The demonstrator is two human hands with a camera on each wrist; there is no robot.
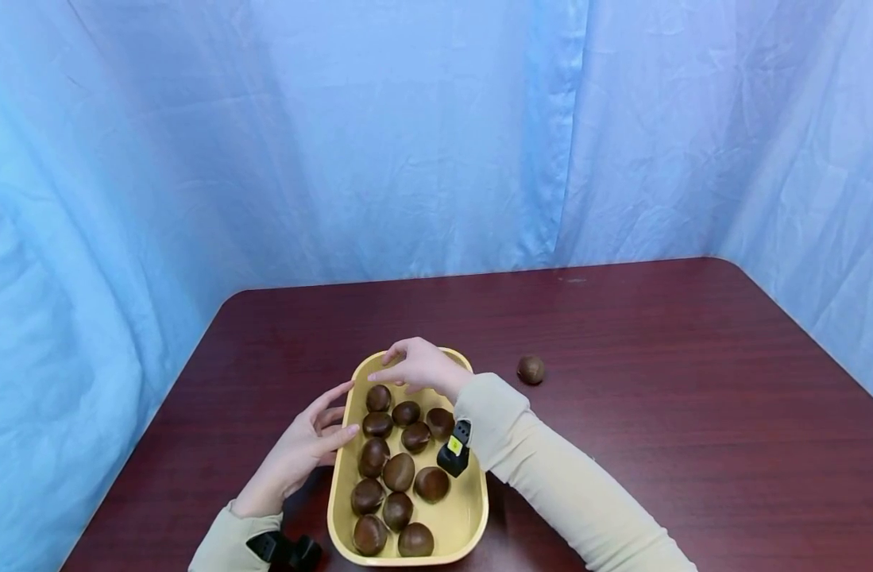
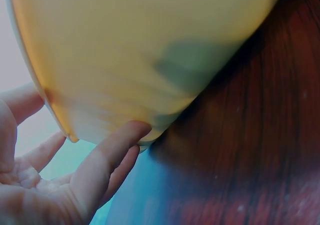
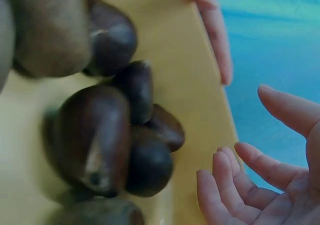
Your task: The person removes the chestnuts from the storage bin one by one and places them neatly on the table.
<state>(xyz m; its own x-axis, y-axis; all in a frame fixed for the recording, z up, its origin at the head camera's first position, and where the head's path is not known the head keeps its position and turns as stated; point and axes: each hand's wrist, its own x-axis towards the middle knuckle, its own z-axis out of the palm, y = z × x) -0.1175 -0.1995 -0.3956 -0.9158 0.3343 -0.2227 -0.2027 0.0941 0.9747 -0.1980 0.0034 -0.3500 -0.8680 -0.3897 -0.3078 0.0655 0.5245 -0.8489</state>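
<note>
L hand [image 1: 300,449] at approx. 10 o'clock of the yellow tray [image 1: 465,524]: fingers spread, touching rim & outer wall, grip wide. Tray sits on the desk [image 1: 658,381], w/ approx. 12 chestnuts [image 1: 398,472] visible in one layer, mostly bunched from its 11 o'clock down the 9 o'clock side to 6. R hand [image 1: 423,369] hangs over the tray's 12 o'clock end, fingers apart, grip wide, palm bare. Single chestnut [image 1: 531,370] on desk, outside tray, at its 2 o'clock.
</note>
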